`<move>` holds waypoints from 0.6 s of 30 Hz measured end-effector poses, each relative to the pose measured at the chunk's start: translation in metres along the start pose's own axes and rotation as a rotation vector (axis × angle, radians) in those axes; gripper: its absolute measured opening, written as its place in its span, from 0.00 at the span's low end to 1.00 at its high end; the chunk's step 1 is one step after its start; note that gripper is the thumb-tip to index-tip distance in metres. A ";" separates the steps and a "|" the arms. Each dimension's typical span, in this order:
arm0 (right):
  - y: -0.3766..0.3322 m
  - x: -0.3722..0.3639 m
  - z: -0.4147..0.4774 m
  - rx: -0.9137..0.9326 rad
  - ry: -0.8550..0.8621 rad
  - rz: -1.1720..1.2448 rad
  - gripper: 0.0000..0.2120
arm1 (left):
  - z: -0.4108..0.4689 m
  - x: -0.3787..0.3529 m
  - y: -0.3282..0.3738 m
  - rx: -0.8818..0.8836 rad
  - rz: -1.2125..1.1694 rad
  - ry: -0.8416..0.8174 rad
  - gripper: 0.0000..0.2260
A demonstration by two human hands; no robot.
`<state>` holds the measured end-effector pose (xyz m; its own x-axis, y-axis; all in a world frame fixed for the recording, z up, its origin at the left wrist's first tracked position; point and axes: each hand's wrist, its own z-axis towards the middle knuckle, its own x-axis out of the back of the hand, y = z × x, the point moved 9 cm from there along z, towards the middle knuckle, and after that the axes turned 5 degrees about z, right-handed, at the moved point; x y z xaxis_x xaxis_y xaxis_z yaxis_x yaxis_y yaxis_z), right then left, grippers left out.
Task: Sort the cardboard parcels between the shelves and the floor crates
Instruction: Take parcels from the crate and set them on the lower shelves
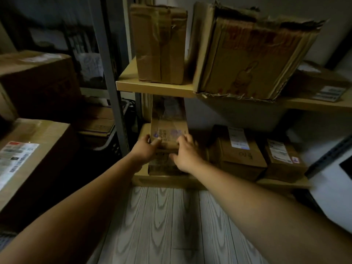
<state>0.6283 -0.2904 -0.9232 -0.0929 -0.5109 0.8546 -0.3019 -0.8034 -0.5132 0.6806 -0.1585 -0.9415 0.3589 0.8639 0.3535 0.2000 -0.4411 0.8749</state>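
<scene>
Reaching low, the person has both hands on a taped parcel [168, 130] with a printed label. It sits at the left end of the lower shelf [171, 181], on top of a second parcel [162, 166].

- Left hand [146, 147]: fingers curled round the near left corner.
- Right hand [187, 153]: fingers hooked over the right edge, thumb along the seam between the two parcels. Likely there to keep the under one from dragging.
- A grip on opposite corners suits a level pull out of the tight gap under the upper shelf [152, 86].
- Two labelled parcels [240, 149] stand just beside it on the right.
- A black crate [106, 143] holding cardboard sits on the floor to the left, near enough to be where the parcel goes.
</scene>
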 end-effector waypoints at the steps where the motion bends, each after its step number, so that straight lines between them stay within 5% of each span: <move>1: 0.000 0.001 -0.003 0.021 0.021 -0.025 0.24 | -0.001 -0.001 -0.001 -0.004 -0.003 -0.002 0.20; 7: 0.007 0.003 -0.016 0.165 0.170 0.001 0.18 | 0.001 -0.005 -0.014 -0.050 -0.114 0.066 0.18; 14: 0.013 -0.012 -0.038 0.241 0.083 -0.079 0.20 | -0.033 -0.019 -0.027 -0.066 -0.077 0.058 0.18; 18: 0.020 0.004 -0.042 0.319 0.255 0.022 0.12 | -0.044 -0.028 -0.025 -0.079 -0.066 0.041 0.13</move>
<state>0.5824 -0.2954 -0.9264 -0.3408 -0.4689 0.8149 0.0089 -0.8683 -0.4959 0.6257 -0.1610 -0.9584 0.3091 0.9003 0.3066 0.1485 -0.3641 0.9194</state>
